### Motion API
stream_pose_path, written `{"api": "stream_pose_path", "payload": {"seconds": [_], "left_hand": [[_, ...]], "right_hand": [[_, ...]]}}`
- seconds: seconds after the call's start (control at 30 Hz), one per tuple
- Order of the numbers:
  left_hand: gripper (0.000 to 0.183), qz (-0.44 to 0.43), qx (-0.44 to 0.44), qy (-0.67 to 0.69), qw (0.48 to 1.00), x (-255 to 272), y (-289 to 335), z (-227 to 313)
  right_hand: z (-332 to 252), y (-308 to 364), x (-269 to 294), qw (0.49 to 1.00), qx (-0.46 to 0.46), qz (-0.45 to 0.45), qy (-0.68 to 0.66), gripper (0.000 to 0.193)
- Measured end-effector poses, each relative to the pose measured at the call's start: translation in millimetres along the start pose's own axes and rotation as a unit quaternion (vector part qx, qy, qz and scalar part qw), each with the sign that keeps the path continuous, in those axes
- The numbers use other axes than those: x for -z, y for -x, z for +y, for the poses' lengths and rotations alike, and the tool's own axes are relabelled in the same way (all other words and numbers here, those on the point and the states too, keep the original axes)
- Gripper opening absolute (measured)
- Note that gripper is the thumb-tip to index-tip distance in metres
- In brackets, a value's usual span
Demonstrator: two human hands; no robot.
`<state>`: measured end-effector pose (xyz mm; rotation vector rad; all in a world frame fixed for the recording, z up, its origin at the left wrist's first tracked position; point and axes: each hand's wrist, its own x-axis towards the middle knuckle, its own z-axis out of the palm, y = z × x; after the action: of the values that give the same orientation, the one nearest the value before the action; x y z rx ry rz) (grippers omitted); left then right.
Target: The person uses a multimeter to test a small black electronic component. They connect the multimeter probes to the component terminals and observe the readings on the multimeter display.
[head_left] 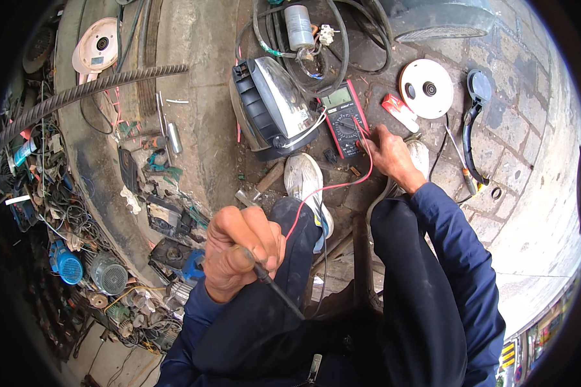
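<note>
My left hand (246, 248) is closed around a black test probe (274, 290), raised over my left thigh, its slim end slanting down to the right. A red test lead (329, 188) runs from the multimeter to behind this hand; its end there is hidden. On the ground lies the red and dark grey multimeter (344, 119), display lit grey. My right hand (397, 155) touches its lower right corner with curled fingers; what they pinch, if anything, is hidden. Left of the meter an electric kettle (274, 106), chrome and black, lies on its side.
A white round kettle base (427, 89), a red and white box (400, 113), a screwdriver (461, 161) and a black kettle handle (476, 122) lie to the right. A hammer (265, 182) is beside my left shoe. Scrap motors (110, 272) and wires crowd the left.
</note>
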<state>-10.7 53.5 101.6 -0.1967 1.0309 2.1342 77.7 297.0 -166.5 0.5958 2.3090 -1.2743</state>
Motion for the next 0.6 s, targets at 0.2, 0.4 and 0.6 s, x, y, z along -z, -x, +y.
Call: {"api": "stream_pose_path", "payload": {"seconds": [0.2,0.4,0.6], "left_hand": [[0.021,0.006,0.011,0.001,1.000,0.5,1.2,0.1],[0.020,0.013,0.019,0.006,1.000,-1.4,2.9,0.9],[0.020,0.001,0.025,0.010,1.000,-3.3,-2.3,0.5]], "right_hand": [[-11.1,-2.4,-10.3,0.997,-0.060,-0.009,0.042,0.051],[-15.9,-8.7,-15.8,0.988,-0.149,-0.017,0.036,0.054],[-19.4,-8.6,-14.3,0.987,-0.107,-0.047,0.110,0.054]]}}
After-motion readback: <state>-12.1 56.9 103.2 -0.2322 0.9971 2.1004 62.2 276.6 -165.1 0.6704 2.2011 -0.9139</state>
